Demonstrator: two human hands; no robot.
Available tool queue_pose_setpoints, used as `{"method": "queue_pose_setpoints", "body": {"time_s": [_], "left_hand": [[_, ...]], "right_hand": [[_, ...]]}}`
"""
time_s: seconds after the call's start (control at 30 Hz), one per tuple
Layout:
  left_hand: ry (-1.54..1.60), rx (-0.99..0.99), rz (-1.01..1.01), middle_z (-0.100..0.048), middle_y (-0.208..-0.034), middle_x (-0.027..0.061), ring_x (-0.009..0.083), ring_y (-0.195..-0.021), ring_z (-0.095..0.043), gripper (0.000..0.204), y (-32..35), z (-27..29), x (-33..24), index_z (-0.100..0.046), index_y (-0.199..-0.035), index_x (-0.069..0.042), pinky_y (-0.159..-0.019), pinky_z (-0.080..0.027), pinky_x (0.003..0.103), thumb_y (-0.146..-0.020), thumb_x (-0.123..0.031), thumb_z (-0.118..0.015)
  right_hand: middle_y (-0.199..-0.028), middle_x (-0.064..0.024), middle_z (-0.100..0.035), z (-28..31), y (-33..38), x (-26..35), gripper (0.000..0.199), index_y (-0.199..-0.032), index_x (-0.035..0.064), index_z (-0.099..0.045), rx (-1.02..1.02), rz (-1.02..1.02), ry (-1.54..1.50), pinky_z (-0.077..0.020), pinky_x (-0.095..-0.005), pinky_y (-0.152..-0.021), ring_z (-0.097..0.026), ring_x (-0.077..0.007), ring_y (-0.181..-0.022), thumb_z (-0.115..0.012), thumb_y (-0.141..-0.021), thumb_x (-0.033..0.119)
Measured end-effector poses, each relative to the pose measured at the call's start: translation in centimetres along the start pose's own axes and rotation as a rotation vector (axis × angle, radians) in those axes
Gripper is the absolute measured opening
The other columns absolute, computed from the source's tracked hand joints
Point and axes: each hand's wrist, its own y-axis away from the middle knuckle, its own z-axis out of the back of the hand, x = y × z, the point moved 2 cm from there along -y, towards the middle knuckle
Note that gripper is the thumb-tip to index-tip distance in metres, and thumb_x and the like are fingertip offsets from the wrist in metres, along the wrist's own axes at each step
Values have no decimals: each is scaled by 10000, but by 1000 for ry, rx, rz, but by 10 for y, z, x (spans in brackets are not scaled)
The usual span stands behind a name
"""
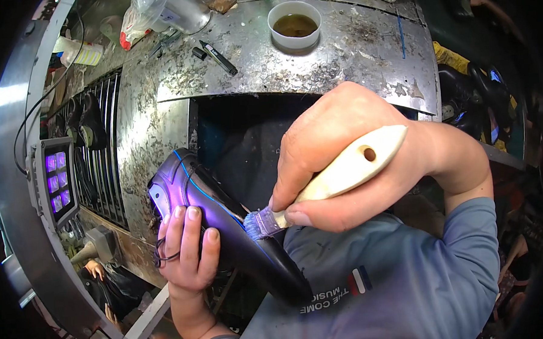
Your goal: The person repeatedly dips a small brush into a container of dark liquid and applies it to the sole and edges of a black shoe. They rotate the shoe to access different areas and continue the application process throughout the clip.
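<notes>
My left hand (189,249) is closed on a black shoe (242,255) held at a slant in front of my body, fingertips pressed on its side. A thin line along the shoe's lower edge glows blue, and violet light falls on the surface near my fingers. My right hand (337,136) pinches a flat paintbrush (359,165) with a cream handle and a hole in its end. The bristles, wrapped in clear tape or film, touch the shoe along the glowing line. My palm hides part of the handle.
A white bowl (295,43) of brownish liquid stands on the worn metal bench (255,70). An uncapped black marker (219,58) lies left of it, its cap (199,53) alongside. Left are a lit violet lamp (58,180) and a rack (104,158) with dark shoes. Another person's hand (95,270) shows lower left.
</notes>
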Motion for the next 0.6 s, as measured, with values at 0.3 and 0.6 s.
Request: {"method": "queue_pose_setpoints", "body": {"time_s": [0.3,0.6], "left_hand": [[-21,7,135,-682,-1230,277,448,-1075,-694,259,-1,-9,2,-611,-1220,19,-924,-578,528,-967,-33,-596],[59,56,247,-663,-1261,285,466,-1106,-675,434,1,-13,5,-588,-1307,77,-942,-570,506,-931,-138,-586]], "right_hand": [[-767,-84,-731,-1,1,9,80,-871,25,-760,9,78,58,-579,-324,-598,-724,-242,-676,-776,-797,50],[-740,-99,-717,-1,-1,19,66,-847,-1,-755,-1,169,131,-583,-308,-552,-720,-229,-637,-766,-791,32]]}}
